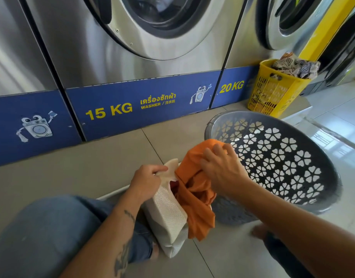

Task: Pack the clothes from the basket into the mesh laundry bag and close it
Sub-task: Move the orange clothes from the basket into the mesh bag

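A person sits on a tiled floor (72, 167) in front of a row of steel washing machines (132, 47). The floor's far edge meets a blue base panel (112, 111) that reads "15 KG".

A white mesh laundry bag (168, 209) stands near the floor's front edge, between the person's knees. The left hand (147, 180) pinches the bag's rim between thumb and curled fingers and holds the mouth open. The right hand (220, 167) is closed around a bunched orange garment (198, 207). Part of the garment sits in the bag's mouth, and the rest hangs down the bag's right side. Something dark red (173, 186) shows inside the bag.

Just right of the bag, a grey laundry basket (253, 113) with flower-shaped holes lies tipped on its side, its opening facing the person. Farther back, at the floor's right far corner, an upright yellow basket (273, 93) against the machines holds patterned cloth (297, 67).
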Available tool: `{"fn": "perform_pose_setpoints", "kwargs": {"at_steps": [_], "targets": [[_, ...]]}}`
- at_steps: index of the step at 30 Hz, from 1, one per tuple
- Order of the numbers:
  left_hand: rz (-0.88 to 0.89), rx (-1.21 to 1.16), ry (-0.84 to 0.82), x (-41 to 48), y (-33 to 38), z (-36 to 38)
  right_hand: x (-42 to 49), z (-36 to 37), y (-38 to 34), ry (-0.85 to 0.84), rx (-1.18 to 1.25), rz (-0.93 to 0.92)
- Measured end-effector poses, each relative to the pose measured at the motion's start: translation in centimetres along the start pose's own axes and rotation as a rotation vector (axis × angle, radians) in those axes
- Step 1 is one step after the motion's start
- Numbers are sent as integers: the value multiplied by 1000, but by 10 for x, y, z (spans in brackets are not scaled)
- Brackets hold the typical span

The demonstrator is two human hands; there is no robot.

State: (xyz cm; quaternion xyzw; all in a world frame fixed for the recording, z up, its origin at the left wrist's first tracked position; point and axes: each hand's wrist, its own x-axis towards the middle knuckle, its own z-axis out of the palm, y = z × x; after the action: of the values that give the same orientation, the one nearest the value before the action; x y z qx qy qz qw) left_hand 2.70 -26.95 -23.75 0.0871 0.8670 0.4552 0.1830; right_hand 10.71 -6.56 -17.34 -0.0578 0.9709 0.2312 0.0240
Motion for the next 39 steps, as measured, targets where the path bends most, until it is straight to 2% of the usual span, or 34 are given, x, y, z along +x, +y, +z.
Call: {"fn": "perform_pose_setpoints", "kwargs": {"at_steps": [3, 7, 10, 14, 16, 20, 22, 25, 27, 29, 31, 34, 39], "targets": [[-9, -8, 4, -1, 0, -1, 5, 2, -3, 145, 42, -40], [-37, -24, 40, 2, -4, -2, 0, -4, -27, 260, 274, 32], [-61, -30, 97, 3, -3, -4, 1, 1, -61, 204, 510, 129], [-45, 28, 122, 0, -3, -6, 4, 38, -101, 141, 1115, 392], [-32, 54, 95, -1, -4, -6, 4, 60, -116, 52, 1298, 469], [-20, 68, 94, 3, -6, -4, 2, 92, -140, -346, 1269, 330], [-26, 54, 108, 4, -6, -4, 4, 99, -141, -408, 1270, 296], [-48, 31, 147, 5, -6, -5, 13, 92, -126, -340, 1261, 240], [-68, 17, 180, 7, -6, -5, 14, 83, -114, -231, 1208, 197], [-87, 9, 187, 9, -4, -3, 11, 79, -109, -12, 1058, 244], [-85, 13, 172, 13, -4, 2, 7, 83, -110, 92, 865, 353], [-62, 111, 104, 18, -5, 10, 9, 98, -117, -35, 889, 351], [-37, 239, 53, 25, -12, 21, 17, 124, -147, -111, 930, 140]]}}
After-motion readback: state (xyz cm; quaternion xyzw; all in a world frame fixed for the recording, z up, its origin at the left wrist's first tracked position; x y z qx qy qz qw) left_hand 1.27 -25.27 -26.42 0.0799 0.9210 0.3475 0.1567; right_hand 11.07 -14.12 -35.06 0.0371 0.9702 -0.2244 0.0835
